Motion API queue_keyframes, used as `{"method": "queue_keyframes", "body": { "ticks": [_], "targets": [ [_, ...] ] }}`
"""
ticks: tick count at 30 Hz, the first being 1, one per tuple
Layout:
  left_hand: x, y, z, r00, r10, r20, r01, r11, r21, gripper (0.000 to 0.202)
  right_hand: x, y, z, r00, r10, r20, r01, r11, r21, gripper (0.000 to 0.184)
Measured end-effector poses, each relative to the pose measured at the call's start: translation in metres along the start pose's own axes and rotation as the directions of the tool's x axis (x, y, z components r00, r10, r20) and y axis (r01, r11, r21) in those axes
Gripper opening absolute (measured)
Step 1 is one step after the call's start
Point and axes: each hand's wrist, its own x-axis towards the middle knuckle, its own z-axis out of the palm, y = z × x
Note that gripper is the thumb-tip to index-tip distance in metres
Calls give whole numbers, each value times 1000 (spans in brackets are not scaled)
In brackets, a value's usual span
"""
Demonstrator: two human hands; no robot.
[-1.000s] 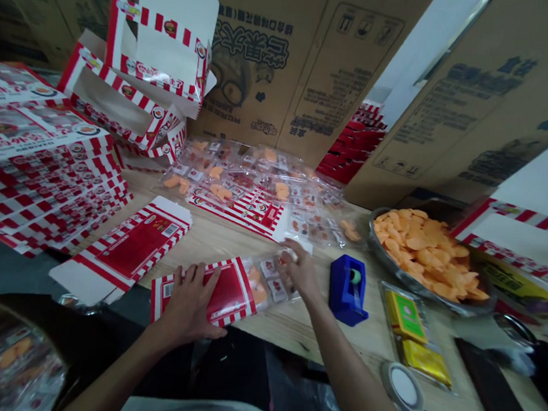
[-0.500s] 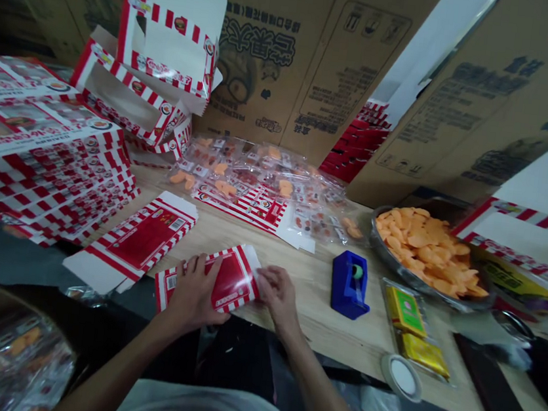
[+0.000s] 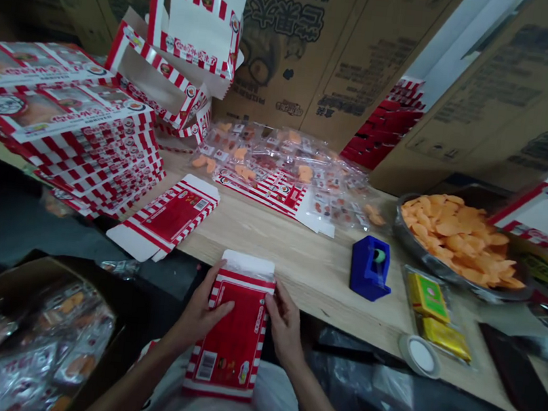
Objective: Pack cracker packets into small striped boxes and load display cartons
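While the left hand (image 3: 201,313) grips one long edge of the red-and-white striped carton (image 3: 232,333), the right hand (image 3: 284,322) clasps the opposite edge. Between them, the carton stands lengthwise over the lap, its white top flap reaching the counter (image 3: 297,261) edge.

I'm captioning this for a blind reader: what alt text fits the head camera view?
A person's left hand and right hand grip a red-and-white striped carton by its sides, just in front of a wooden table. On the table are a blue tape dispenser, a bowl of orange chips, clear packets and a stack of flat cartons.
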Motion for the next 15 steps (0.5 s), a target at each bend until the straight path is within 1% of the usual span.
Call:
{"method": "queue_keyframes", "body": {
  "ticks": [2, 3, 5, 6, 7, 9, 11, 12, 13, 14, 15],
  "targets": [
    [-4, -6, 1, 999, -39, 22, 41, 995, -86, 64, -6, 3, 0, 999, -42, 3, 42, 994, -96, 33],
    [-5, -8, 2, 999, -43, 11, 44, 994, -100, 53, -8, 3, 1, 998, -68, 3, 68, 988, -136, 29],
    [-2, -9, 3, 998, -18, -57, 12, 994, -109, 27, -7, 2, 3, 994, -111, 5, 110, 976, -189, 21],
    [1, -9, 3, 995, -10, -97, -4, 990, -138, 19, -5, 1, 5, 993, -121, 5, 120, 973, -196, 20],
    [3, -6, 2, 991, -18, -131, -7, 981, -194, 19, -3, 0, 6, 992, -123, -1, 121, 975, -185, 21],
    [9, 1, 0, 981, -85, -176, 18, 935, -353, 28, 2, -3, 10, 994, -104, -44, 99, 990, -104, 22],
    [13, 9, -5, 974, -157, -165, 57, 869, -492, 37, 7, -8, 12, 995, -55, -84, 58, 998, 31, 24],
    [14, 13, -7, 975, -174, -140, 74, 841, -536, 44, 8, -11, 14, 997, -25, -73, 32, 995, 92, 27],
    [16, 15, -10, 979, -184, -90, 101, 818, -566, 52, 9, -13, 15, 999, 6, -33, -2, 991, 136, 29],
    [17, 16, -13, 981, -194, -20, 146, 799, -584, 56, 10, -14, 15, 999, 38, 26, -42, 987, 157, 28],
    [18, 15, -16, 977, -206, 55, 199, 786, -585, 54, 10, -15, 15, 995, 66, 80, -77, 985, 154, 24]
  ]
}}
